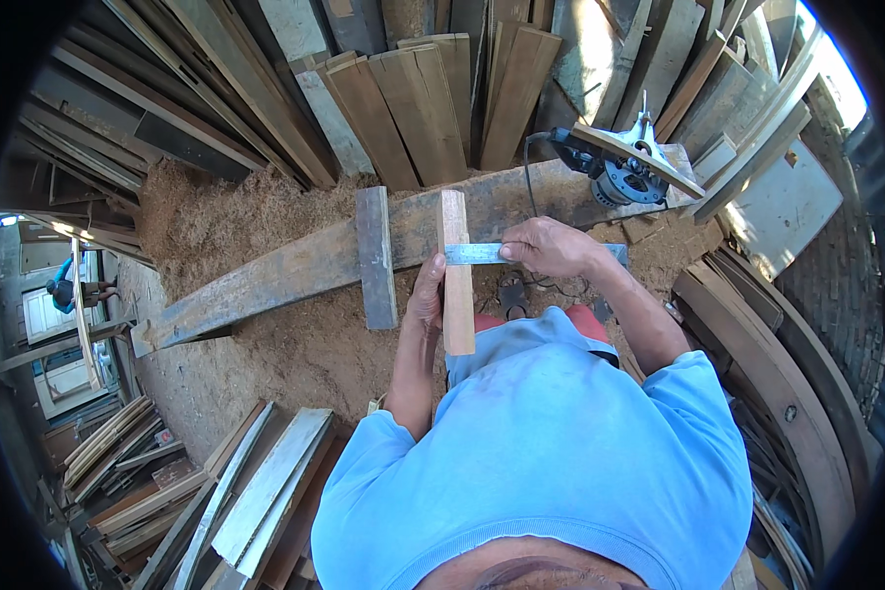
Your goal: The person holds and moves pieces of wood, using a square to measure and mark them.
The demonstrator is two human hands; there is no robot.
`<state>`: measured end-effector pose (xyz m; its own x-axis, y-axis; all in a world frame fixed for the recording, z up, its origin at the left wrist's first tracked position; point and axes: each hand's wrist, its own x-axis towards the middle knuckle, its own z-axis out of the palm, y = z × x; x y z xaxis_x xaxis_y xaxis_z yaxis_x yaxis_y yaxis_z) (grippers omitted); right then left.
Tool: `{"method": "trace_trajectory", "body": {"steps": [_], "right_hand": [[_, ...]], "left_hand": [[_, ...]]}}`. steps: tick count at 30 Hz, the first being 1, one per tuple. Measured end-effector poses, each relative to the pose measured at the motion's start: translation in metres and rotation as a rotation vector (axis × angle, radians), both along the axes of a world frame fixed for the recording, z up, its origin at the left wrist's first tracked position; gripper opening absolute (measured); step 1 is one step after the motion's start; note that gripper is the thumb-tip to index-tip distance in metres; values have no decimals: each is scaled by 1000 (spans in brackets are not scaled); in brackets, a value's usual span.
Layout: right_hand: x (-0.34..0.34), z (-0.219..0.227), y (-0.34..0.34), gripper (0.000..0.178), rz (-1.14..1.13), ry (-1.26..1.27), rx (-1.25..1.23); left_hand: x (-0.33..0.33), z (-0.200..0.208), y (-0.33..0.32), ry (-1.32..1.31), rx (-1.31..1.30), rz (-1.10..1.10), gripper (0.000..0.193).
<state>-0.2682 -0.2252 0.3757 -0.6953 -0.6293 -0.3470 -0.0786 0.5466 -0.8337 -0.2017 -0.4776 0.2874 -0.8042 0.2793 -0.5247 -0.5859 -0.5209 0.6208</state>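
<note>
My left hand (427, 293) is wrapped round the near half of a short, pale wooden block (456, 317). The block's far end rests on or hovers just over a long bench plank; I cannot tell which. In my right hand (549, 246) is a flat metal ruler (476, 254), pinched between thumb and fingers. Its left end lies across the block's face, and a length of it appears again beyond my right wrist. Left of the block, a short dark board (376, 264) lies crosswise over the plank.
The long plank (265, 282) runs across in front of me. At its right end sits a corded power tool (627, 181) with a wooden strip. Sawdust (206, 231) is heaped behind it. Boards (423, 103) lean along the back. A person (66, 287) stands far left.
</note>
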Motion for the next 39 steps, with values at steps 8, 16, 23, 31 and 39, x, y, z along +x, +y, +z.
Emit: {"method": "trace_trajectory", "body": {"steps": [8, 16, 23, 31, 39], "right_hand": [[-1, -4, -3, 35, -6, -17, -25], [-2, -6, -12, 34, 13, -37, -1], [-2, -13, -22, 33, 15, -71, -19], [-6, -17, -34, 34, 76, -87, 3], [-6, -19, -45, 33, 112, -14, 5]], "left_hand": [[0, -4, -6, 9, 5, -26, 60], [2, -1, -11, 10, -48, 13, 60], [10, -10, -20, 5, -50, 47, 58], [20, -20, -30, -8, -23, 99, 57], [23, -10, -35, -14, -7, 118, 59]]}}
